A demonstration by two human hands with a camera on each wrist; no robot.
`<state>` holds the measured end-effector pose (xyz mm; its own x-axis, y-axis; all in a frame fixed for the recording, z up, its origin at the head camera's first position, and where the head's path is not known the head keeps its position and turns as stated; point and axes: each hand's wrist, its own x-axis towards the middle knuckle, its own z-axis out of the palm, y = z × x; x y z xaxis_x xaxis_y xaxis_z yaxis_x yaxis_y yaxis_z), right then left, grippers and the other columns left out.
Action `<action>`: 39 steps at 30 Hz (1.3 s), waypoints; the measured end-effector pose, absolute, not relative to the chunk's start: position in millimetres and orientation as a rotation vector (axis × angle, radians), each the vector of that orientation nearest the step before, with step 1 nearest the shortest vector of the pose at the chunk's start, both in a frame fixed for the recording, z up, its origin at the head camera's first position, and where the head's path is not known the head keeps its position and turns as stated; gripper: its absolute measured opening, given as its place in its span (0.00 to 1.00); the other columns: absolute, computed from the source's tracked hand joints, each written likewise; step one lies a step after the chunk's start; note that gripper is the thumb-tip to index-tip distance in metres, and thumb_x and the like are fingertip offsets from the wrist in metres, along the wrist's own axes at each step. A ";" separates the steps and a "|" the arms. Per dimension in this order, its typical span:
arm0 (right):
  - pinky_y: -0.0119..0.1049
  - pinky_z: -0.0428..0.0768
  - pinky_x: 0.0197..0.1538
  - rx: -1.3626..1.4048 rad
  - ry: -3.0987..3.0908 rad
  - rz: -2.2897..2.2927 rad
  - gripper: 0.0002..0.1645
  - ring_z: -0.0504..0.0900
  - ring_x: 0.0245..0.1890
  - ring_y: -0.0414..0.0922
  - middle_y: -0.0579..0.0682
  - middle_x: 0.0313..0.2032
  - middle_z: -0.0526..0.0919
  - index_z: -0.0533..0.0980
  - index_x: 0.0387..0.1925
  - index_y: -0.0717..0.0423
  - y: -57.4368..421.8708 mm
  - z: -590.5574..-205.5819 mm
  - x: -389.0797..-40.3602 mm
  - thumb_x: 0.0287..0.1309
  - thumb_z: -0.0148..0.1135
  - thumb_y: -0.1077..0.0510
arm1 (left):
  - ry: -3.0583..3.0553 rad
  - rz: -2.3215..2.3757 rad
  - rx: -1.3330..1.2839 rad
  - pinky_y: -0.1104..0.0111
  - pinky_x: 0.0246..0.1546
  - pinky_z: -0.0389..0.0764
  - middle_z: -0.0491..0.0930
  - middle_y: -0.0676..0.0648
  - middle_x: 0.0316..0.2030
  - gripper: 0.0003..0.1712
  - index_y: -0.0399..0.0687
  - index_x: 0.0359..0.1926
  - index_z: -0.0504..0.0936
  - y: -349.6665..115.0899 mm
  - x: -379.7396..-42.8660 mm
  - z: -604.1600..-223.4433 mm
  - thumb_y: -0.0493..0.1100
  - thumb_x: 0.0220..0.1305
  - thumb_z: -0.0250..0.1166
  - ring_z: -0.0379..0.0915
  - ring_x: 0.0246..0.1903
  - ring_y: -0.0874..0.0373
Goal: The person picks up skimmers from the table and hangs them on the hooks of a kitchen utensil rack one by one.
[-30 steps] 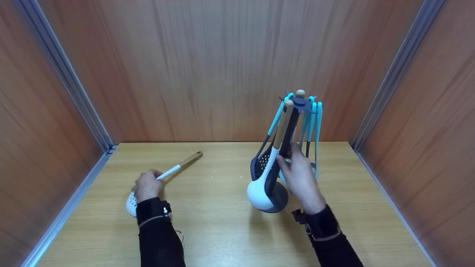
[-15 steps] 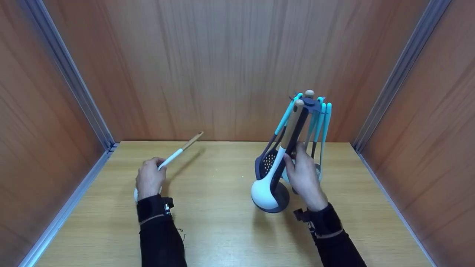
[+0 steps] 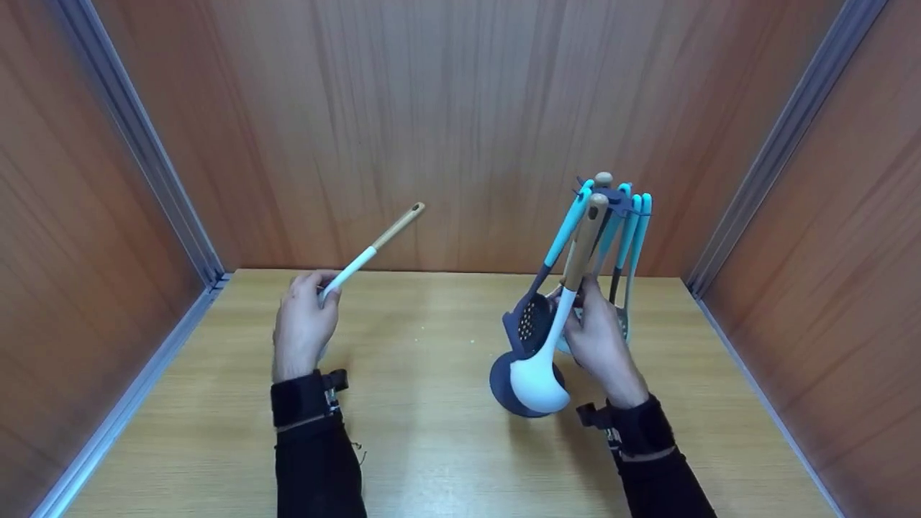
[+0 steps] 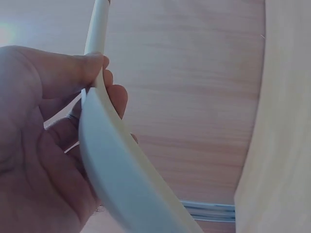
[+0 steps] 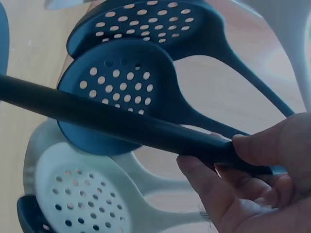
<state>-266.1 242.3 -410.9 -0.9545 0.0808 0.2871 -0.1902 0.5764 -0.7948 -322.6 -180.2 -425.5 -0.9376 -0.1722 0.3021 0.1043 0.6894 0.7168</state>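
Note:
My left hand [image 3: 306, 324] pinches a white skimmer [image 3: 349, 272] low on its neck, between thumb and fingers. Its wooden handle end points up and to the right, above the table. In the left wrist view the skimmer's smooth bowl [image 4: 121, 160] hangs below the fingers. At right, my right hand [image 3: 597, 334] grips the dark pole [image 5: 112, 121] of a utensil stand [image 3: 615, 201]. A white ladle [image 3: 540, 381] with a wooden handle hangs at the stand's front, partly over the round dark base [image 3: 504, 388]. Beside it hangs a dark skimmer [image 3: 536, 324].
Several turquoise-handled utensils [image 3: 628, 234] hang round the stand's far side. A pale skimmer [image 5: 90, 204] hangs beneath the pole in the right wrist view. Wooden walls [image 3: 460, 129] enclose the wooden table [image 3: 432, 403] at the back and both sides.
My left hand has raised the white skimmer off the table, swinging its handle upward. The stand has shifted slightly right and turned, bringing the ladle in front of the pole.

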 end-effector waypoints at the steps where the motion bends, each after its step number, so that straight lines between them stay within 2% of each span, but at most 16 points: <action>1: 0.53 0.87 0.57 0.087 -2.519 1.330 0.21 0.83 0.64 0.56 0.57 0.60 0.83 0.67 0.67 0.52 242.7 -410.7 -266.1 0.79 0.56 0.55 | -2.544 -1.113 0.041 0.47 0.59 0.78 0.79 0.43 0.57 0.17 0.49 0.65 0.81 -177.6 -321.0 -422.8 0.43 0.80 0.58 0.76 0.56 0.45; 6: 0.56 0.87 0.61 0.063 -2.525 1.317 0.21 0.84 0.63 0.55 0.55 0.59 0.84 0.66 0.68 0.50 241.5 -411.4 -267.2 0.79 0.56 0.54 | -2.493 -1.087 -0.036 0.51 0.55 0.80 0.79 0.45 0.54 0.17 0.51 0.64 0.81 -163.4 -312.1 -410.0 0.43 0.79 0.60 0.77 0.52 0.47; 16: 0.54 0.88 0.55 0.124 -2.468 1.221 0.21 0.87 0.58 0.55 0.57 0.56 0.86 0.68 0.67 0.53 233.9 -414.8 -264.9 0.79 0.57 0.57 | -2.373 -1.101 -0.228 0.55 0.51 0.81 0.78 0.48 0.52 0.17 0.52 0.63 0.83 -128.0 -294.2 -386.3 0.39 0.77 0.62 0.77 0.48 0.52; 21: 0.53 0.89 0.53 0.111 -2.481 1.197 0.23 0.87 0.58 0.55 0.58 0.59 0.85 0.67 0.69 0.53 231.4 -415.1 -264.4 0.79 0.56 0.57 | -2.344 -1.112 -0.311 0.57 0.52 0.83 0.77 0.50 0.51 0.16 0.51 0.61 0.84 -115.2 -283.7 -376.7 0.39 0.77 0.63 0.78 0.47 0.54; 25: 0.55 0.88 0.56 0.078 -2.505 1.207 0.25 0.85 0.60 0.56 0.59 0.63 0.82 0.65 0.72 0.52 228.7 -413.9 -264.7 0.80 0.55 0.57 | -2.316 -1.109 -0.373 0.58 0.52 0.83 0.78 0.51 0.50 0.14 0.51 0.59 0.84 -108.3 -274.9 -369.9 0.39 0.76 0.64 0.78 0.46 0.56; 29: 0.55 0.87 0.59 0.046 -2.509 1.215 0.27 0.84 0.61 0.56 0.58 0.64 0.80 0.65 0.74 0.50 226.2 -413.2 -265.3 0.79 0.55 0.58 | -2.286 -1.117 -0.442 0.62 0.49 0.81 0.79 0.52 0.48 0.13 0.52 0.57 0.85 -103.4 -266.7 -362.8 0.39 0.75 0.65 0.76 0.45 0.58; 39: 0.53 0.89 0.57 0.017 -2.439 1.199 0.23 0.86 0.58 0.56 0.58 0.59 0.82 0.67 0.70 0.52 226.0 -414.7 -263.8 0.79 0.56 0.57 | -2.312 -1.179 -0.616 0.68 0.37 0.77 0.76 0.56 0.46 0.12 0.57 0.57 0.83 -86.3 -244.2 -350.6 0.40 0.76 0.64 0.73 0.39 0.61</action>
